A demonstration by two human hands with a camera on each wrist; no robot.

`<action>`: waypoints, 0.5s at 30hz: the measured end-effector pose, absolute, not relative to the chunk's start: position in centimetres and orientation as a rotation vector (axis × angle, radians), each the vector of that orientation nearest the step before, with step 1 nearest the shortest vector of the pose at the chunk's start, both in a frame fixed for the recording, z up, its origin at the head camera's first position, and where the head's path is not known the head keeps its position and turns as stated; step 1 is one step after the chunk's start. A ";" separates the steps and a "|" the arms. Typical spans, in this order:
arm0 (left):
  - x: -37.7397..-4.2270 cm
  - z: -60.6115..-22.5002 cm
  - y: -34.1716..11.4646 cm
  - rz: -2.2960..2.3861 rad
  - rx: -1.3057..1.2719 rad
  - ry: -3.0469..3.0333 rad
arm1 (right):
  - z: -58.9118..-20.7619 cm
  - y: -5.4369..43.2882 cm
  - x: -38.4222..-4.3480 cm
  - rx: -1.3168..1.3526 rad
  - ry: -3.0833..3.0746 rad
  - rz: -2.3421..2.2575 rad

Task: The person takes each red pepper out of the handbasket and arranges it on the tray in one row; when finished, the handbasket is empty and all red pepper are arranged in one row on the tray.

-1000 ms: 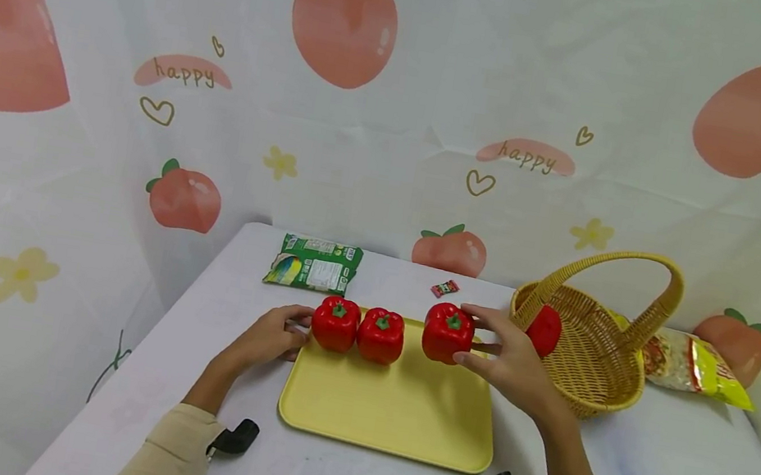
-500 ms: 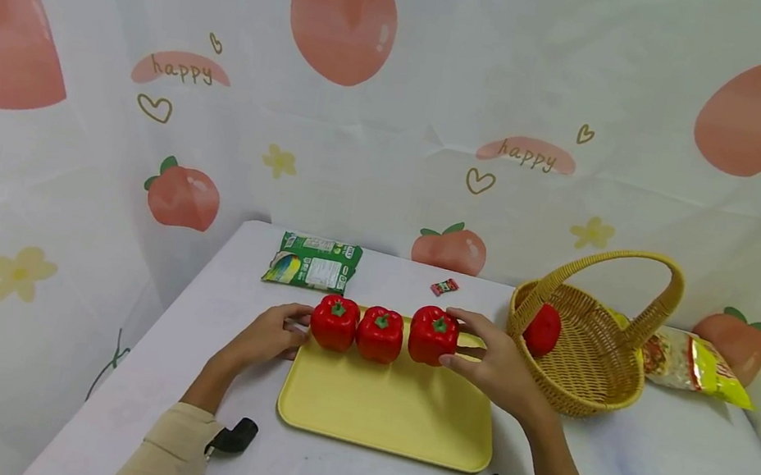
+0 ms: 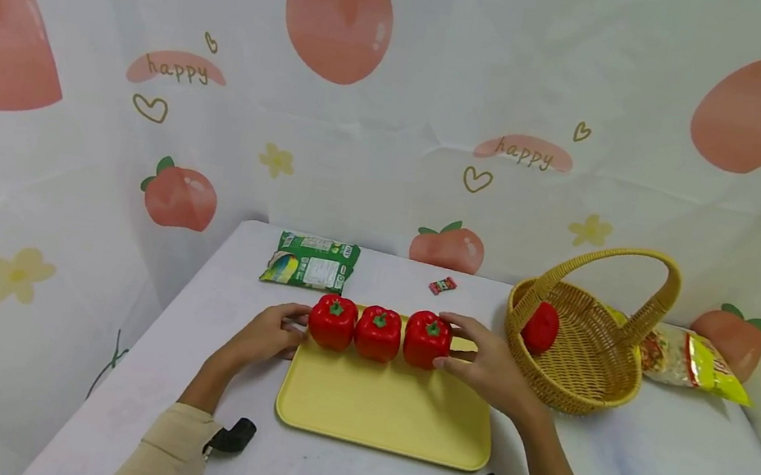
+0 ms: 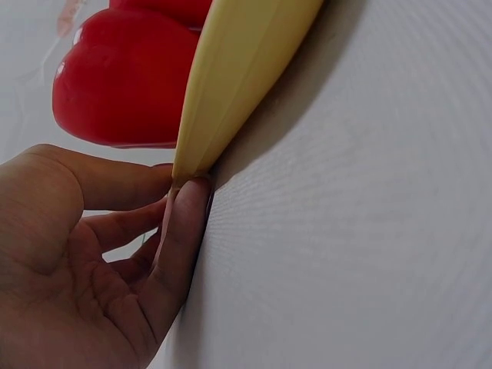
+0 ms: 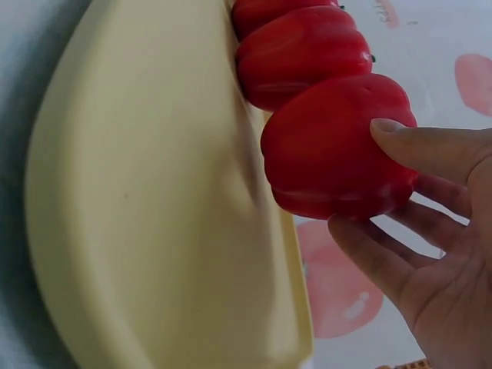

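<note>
Three red bell peppers with green stems stand in a row along the back of a yellow tray [image 3: 386, 413]: the left pepper [image 3: 333, 321], the middle pepper [image 3: 377, 334] and the right pepper [image 3: 427, 340]. My right hand [image 3: 490, 369] grips the right pepper from its right side; in the right wrist view the thumb lies on the pepper [image 5: 338, 146] and the fingers reach around its side. At the tray's back left corner, my left hand [image 3: 264, 333] pinches the rim [image 4: 192, 146] between its fingertips, beside the left pepper.
A yellow wicker basket [image 3: 571, 401] with a red item [image 3: 541, 329] inside stands right of the tray. Behind it lies a yellow-and-clear food bag [image 3: 697, 364]. A green packet [image 3: 312, 262] and a small red wrapped candy [image 3: 443, 285] lie behind the tray, near the printed backdrop.
My right hand has moved left with the right pepper, bringing it close beside the middle one. The left hand has stayed at the tray's corner.
</note>
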State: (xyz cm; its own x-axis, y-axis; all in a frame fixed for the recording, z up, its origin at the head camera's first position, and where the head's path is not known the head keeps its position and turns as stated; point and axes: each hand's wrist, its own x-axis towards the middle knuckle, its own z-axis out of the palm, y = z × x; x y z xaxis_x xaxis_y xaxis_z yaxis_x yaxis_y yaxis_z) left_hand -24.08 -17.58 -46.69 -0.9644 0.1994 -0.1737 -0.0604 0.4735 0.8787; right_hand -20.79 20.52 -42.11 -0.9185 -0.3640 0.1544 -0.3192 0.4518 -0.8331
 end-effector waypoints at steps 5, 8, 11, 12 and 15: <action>-24.1 -46.7 -17.6 1.489 0.122 2.470 | -42.7 20.5 -20.9 -0.610 2.642 -1.481; -24.0 -46.6 -17.6 1.489 0.128 2.466 | -42.9 20.5 -21.0 -0.609 2.634 -1.491; -23.9 -46.5 -17.6 1.486 0.122 2.469 | -43.0 20.4 -21.1 -0.607 2.637 -1.490; -23.9 -46.5 -17.6 1.485 0.121 2.469 | -43.0 20.4 -21.0 -0.603 2.636 -1.493; -23.8 -46.4 -17.5 1.484 0.123 2.473 | -42.9 20.2 -20.9 -0.595 2.642 -1.494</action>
State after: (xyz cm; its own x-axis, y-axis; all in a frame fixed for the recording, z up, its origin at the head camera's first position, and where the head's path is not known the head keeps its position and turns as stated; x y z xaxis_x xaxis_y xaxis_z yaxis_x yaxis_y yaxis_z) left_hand -23.83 -17.51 -46.43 -0.9640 0.2017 -0.1731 -0.0579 0.4763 0.8774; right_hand -20.94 20.24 -42.88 -0.9247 -0.3523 0.1442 -0.3052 0.4596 -0.8340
